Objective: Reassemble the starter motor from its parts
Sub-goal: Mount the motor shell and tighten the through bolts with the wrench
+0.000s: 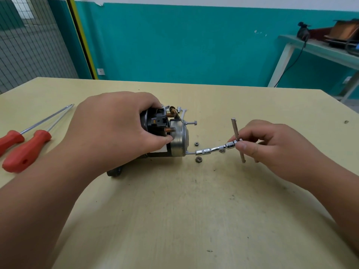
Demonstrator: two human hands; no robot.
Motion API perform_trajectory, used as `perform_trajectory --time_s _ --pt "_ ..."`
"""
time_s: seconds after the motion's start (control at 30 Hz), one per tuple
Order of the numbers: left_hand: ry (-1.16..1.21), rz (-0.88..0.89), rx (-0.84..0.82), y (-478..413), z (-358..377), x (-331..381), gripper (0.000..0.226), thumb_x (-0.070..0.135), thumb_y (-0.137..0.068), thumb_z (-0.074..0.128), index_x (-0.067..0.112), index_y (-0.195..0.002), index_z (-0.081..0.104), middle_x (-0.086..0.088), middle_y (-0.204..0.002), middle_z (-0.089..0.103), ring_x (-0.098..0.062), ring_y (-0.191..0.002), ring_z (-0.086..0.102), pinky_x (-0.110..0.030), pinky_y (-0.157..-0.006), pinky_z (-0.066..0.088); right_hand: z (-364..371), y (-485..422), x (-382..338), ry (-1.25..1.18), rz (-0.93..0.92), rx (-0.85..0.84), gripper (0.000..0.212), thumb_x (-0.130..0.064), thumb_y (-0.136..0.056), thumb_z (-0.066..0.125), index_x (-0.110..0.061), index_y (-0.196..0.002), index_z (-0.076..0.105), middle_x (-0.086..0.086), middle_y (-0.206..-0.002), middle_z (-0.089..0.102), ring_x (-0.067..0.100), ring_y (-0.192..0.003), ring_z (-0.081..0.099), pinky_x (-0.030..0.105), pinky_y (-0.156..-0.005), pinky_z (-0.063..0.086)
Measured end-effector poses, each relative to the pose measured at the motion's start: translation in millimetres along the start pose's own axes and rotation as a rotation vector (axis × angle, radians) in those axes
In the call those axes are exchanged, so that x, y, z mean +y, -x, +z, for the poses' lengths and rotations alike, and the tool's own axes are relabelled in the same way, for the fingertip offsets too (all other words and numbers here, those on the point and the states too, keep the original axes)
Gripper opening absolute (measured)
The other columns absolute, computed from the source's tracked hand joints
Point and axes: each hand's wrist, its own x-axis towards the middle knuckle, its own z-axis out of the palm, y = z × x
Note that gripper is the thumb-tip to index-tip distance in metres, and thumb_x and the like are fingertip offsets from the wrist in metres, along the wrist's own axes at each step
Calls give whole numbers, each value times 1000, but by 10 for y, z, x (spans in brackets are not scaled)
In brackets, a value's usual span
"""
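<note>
Item: starter motor [174, 140]. Lies on its side at the centre of the frame on a pale wooden table [174, 220], silver end cap facing right. Copper terminal studs [170, 130] and a black plug housing show on the upper body.

Left hand [116, 125]: clasps the motor's dark left portion from above. The fingers are curled over the top, and the thumb tip presses the body just below the lower copper stud.

Socket wrench [219, 149]: chrome, jointed, with a sliding cross bar [238, 140] standing nearly upright. Its socket end sits on a bolt at the lower edge of the silver cap.

Right hand [272, 148]: right of centre, well apart from the motor. The thumb and forefinger pinch the wrench head where the cross bar passes through, and the remaining fingers are loosely curled behind.

Second bolt [191, 123]: projects from the upper edge of the cap.

Loose nuts: one [196, 143] just right of the cap, another [198, 159] below the wrench shaft.

Small chrome tools [183, 111]: lie behind the motor; type unclear.

Two red-handled screwdrivers [25, 150]: lie side by side at the left edge, shafts pointing to the upper right.

Green workbench [320, 49]: upper right, against a teal wall.
</note>
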Motion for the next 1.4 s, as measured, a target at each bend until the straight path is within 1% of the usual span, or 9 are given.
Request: perform_trajectory --time_s 0.1,0.2,0.33,0.5,0.63,0.83,0.97,1.2,1.4 --pt "-8 9 -16 0 -1 5 52 74 -65 64 45 -108 73 20 -86 71 -13 -80 61 -26 -65 45 18 -6 14 10 16 -5 8 -47 -91 68 -48 -91 76 -12 -89 73 13 -76 63 45 -70 53" --pt "15 -5 -22 -1 -14 10 52 74 -65 66 45 -107 73 22 -84 69 -14 -81 61 -30 -67 50 50 -14 43 -88 18 -13 25 -24 -99 69 -49 -100 72 -5 -83 78 10 -71 69 37 -66 54" --pt "139 -42 -27 -2 -74 -26 51 80 -67 74 45 -105 70 31 -84 63 -8 -80 61 -30 -69 52 63 16 -25 -274 -12 90 30 -21 -96 71 -46 -105 57 10 -75 75 15 -62 67 35 -62 52" --pt "299 -97 -21 -15 -114 -10 49 86 -56 60 50 -89 65 25 -84 69 -1 -86 64 -38 -72 59 -22 94 -198 -477 -159 188 11 -19 -95 67 -29 -97 72 16 -74 73 30 -68 71 28 -60 57" --pt "479 -151 29 -8 -109 49 50 78 -53 70 44 -90 72 28 -93 70 0 -89 65 -34 -70 58 -164 108 -374 -706 -210 183 32 -14 -91 51 -24 -104 78 18 -80 74 44 -84 71 37 -65 59" --pt "630 -98 -15 30 -72 122 54 71 -51 77 53 -101 70 28 -94 74 1 -91 70 -27 -72 60 -194 -69 -774 -477 -332 151 36 -54 -78 82 -30 -105 77 10 -80 73 39 -75 70 46 -73 63" --pt "724 -145 47 9 -43 89 50 69 -51 77 57 -100 71 30 -94 74 7 -93 70 -17 -69 57 -169 -230 -955 -428 -394 245 21 -32 -87 79 -27 -104 68 8 -82 71 38 -77 69 38 -63 62" --pt "1087 -379 223 -18 63 -29 40 56 -58 80 42 -95 80 6 -89 80 -16 -81 80 -51 -62 68 -44 -643 -1294 -612 -464 376 8 -18 -100 58 -22 -107 57 9 -90 78 28 -76 75 42 -68 60" --pt "1147 -484 269 -51 192 -130 44 54 -61 83 34 -100 80 0 -88 81 -28 -81 81 -51 -57 64 270 -908 -1602 -860 -488 262 21 -20 -100 61 -16 -118 49 8 -92 80 27 -77 76 33 -74 59"
